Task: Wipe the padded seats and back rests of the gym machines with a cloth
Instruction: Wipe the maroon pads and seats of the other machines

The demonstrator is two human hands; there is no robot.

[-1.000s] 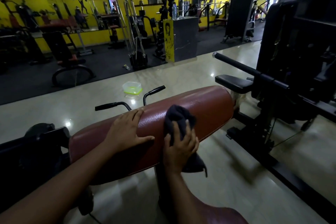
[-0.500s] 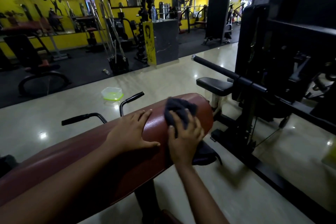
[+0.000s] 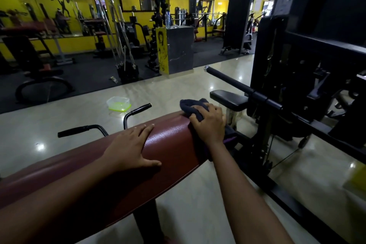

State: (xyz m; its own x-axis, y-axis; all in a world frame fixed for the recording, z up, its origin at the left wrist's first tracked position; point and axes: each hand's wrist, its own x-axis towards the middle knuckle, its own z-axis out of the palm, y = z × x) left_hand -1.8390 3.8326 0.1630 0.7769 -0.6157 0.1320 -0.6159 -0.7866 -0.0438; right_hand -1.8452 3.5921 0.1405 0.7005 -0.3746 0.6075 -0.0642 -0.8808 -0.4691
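A long dark-red padded bench (image 3: 170, 144) runs from lower left up to the middle of the view. My left hand (image 3: 132, 144) lies flat on its top, fingers spread, holding nothing. My right hand (image 3: 208, 123) presses a dark cloth (image 3: 191, 106) onto the pad's far right end; part of the cloth hangs down behind the hand. A small black padded seat (image 3: 227, 98) belongs to the black machine just beyond that end.
Two black handlebars (image 3: 138, 110) rise behind the bench. A clear tub with a green rim (image 3: 118, 103) sits on the shiny tiled floor. The tall black weight machine (image 3: 309, 77) and its padded bar (image 3: 233, 81) stand close on the right. More gym equipment lines the yellow walls.
My right hand has slid the cloth along the pad to its far right end. The left hand stayed flat on the pad. My view shifted right and closer.
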